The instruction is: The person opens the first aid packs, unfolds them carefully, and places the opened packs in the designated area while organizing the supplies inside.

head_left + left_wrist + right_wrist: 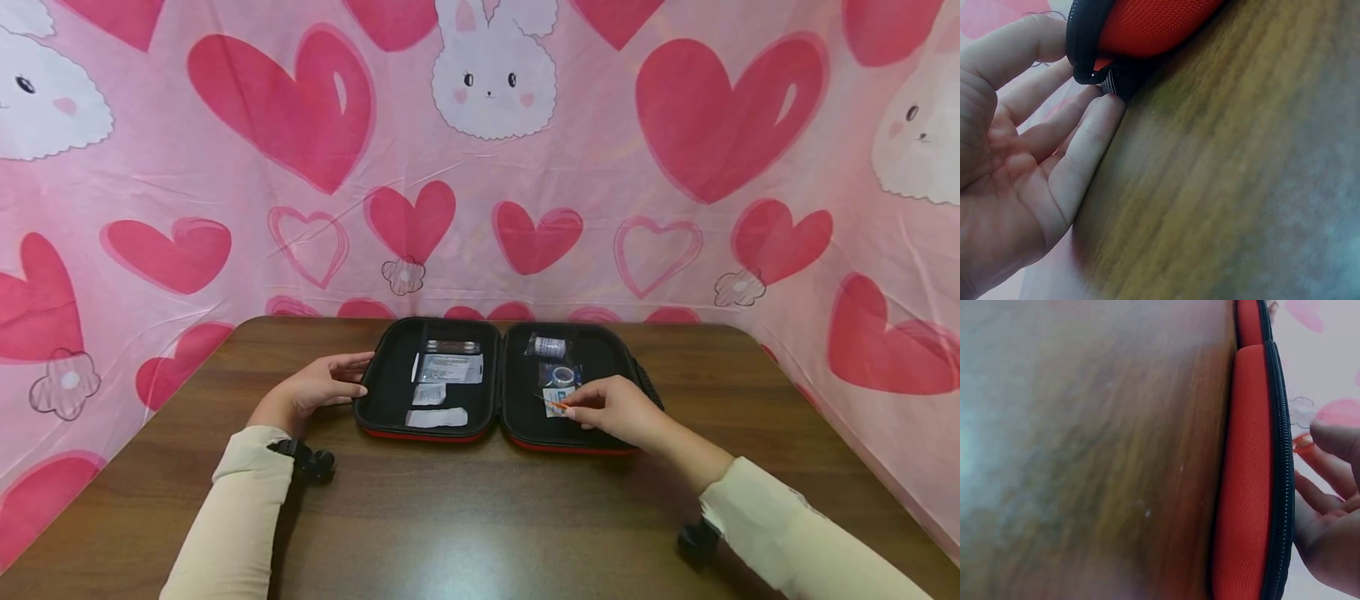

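Note:
A black-lined, red-backed zip case (517,429) lies spread out on the table. Over its right half, my right hand (618,412) pinches small scissors with orange handles (558,405) between thumb and fingertips; their thin tip points left. An orange loop of the scissors (1302,444) shows beside the fingers in the right wrist view. Beneath them lies a blue-and-white packet (553,412). My left hand (318,385) touches the case's left rim with fairly straight fingers. In the left wrist view, its fingertips meet the zipper edge (1075,47).
The left half holds a clear packet of thin sticks (453,346), a printed packet (450,368), a small white packet (429,394) and a long white one (437,417). A bagged white roll (550,346) and a bagged tape ring (560,377) lie right. The wooden table (465,517) meets a pink cloth backdrop.

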Demonstrator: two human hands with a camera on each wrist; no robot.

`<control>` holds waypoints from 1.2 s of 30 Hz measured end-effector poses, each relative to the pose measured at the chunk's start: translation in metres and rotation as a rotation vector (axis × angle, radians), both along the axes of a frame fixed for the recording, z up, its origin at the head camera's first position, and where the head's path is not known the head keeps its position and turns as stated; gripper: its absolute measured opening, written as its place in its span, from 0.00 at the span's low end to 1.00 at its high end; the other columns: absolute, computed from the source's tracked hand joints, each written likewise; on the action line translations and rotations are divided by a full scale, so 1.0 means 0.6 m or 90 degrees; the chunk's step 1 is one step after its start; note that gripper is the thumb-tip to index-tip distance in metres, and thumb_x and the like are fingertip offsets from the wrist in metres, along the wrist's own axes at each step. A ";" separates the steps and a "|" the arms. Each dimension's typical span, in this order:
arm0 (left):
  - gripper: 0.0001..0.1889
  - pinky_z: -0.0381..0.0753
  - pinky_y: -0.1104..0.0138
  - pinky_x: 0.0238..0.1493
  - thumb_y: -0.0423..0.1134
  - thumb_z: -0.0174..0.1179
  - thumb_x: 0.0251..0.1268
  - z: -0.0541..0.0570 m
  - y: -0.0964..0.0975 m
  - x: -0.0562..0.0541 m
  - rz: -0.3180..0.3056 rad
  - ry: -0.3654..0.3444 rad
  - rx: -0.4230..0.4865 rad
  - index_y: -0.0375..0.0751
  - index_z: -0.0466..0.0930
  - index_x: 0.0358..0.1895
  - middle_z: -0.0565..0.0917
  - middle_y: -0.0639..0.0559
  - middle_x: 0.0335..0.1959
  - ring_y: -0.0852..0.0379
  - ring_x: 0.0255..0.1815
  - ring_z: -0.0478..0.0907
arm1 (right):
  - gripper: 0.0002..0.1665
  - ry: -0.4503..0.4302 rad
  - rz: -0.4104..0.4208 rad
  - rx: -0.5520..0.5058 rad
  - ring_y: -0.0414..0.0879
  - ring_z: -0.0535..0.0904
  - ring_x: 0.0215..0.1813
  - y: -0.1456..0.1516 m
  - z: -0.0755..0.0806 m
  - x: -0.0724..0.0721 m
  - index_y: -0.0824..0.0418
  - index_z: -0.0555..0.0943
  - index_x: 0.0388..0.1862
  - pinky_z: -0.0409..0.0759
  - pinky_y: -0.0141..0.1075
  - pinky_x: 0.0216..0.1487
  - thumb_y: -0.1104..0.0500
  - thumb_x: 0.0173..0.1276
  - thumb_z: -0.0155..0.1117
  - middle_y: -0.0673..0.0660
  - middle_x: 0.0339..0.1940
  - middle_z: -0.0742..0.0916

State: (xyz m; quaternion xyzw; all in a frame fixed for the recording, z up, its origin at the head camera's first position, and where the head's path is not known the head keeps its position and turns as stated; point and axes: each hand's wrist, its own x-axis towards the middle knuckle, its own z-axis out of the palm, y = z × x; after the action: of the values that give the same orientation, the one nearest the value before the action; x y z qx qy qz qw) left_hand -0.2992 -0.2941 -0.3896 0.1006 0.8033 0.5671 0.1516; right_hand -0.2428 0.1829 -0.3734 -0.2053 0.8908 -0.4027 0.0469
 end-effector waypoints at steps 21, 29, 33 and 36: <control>0.39 0.78 0.58 0.56 0.32 0.66 0.60 -0.002 -0.002 0.000 -0.004 0.011 -0.013 0.36 0.58 0.74 0.66 0.30 0.69 0.43 0.61 0.71 | 0.14 -0.094 -0.129 -0.123 0.47 0.81 0.28 0.041 -0.002 0.000 0.73 0.82 0.49 0.85 0.39 0.29 0.65 0.68 0.64 0.58 0.31 0.86; 0.39 0.78 0.57 0.57 0.32 0.66 0.61 0.000 0.001 0.002 -0.006 0.011 -0.014 0.36 0.58 0.74 0.65 0.30 0.69 0.42 0.61 0.70 | 0.18 -0.109 -0.141 -0.164 0.46 0.81 0.31 0.075 0.004 0.002 0.78 0.78 0.53 0.85 0.39 0.31 0.67 0.68 0.63 0.59 0.34 0.86; 0.39 0.78 0.57 0.57 0.31 0.66 0.61 0.000 0.001 0.002 -0.003 0.010 -0.014 0.36 0.58 0.74 0.65 0.30 0.69 0.43 0.61 0.70 | 0.20 -0.108 -0.144 -0.159 0.46 0.81 0.33 0.095 0.007 0.005 0.78 0.77 0.55 0.85 0.39 0.33 0.67 0.68 0.63 0.61 0.38 0.86; 0.39 0.78 0.57 0.57 0.31 0.66 0.61 -0.001 0.000 0.000 -0.005 0.010 -0.016 0.36 0.58 0.74 0.65 0.30 0.69 0.42 0.61 0.70 | 0.21 -0.105 -0.142 -0.161 0.47 0.82 0.34 0.110 0.009 0.007 0.78 0.77 0.55 0.86 0.39 0.33 0.66 0.67 0.64 0.62 0.41 0.86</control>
State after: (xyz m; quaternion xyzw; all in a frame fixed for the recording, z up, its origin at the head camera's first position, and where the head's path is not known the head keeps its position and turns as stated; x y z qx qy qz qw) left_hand -0.2991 -0.2939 -0.3902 0.1064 0.8111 0.5557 0.1483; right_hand -0.2384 0.2489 -0.3681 -0.0757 0.8435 -0.5295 0.0488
